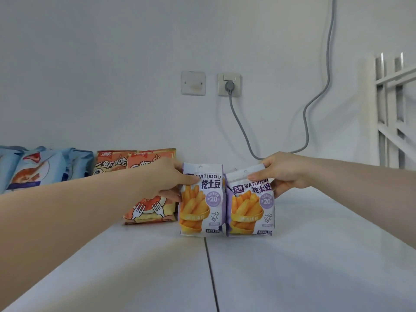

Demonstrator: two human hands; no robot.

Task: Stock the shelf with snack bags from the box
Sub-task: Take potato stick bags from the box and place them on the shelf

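Two purple-and-white potato-stick snack bags stand upright side by side on the white shelf. My left hand grips the top left of the left bag, thumb on its front. My right hand pinches the top right of the right bag. The two bags touch along their inner edges. The box is not in view.
Orange shrimp-snack bags stand just left of the purple bags, partly behind my left arm. Blue snack bags stand at the far left. A wall socket with a grey cable is behind. A white rack stands at right.
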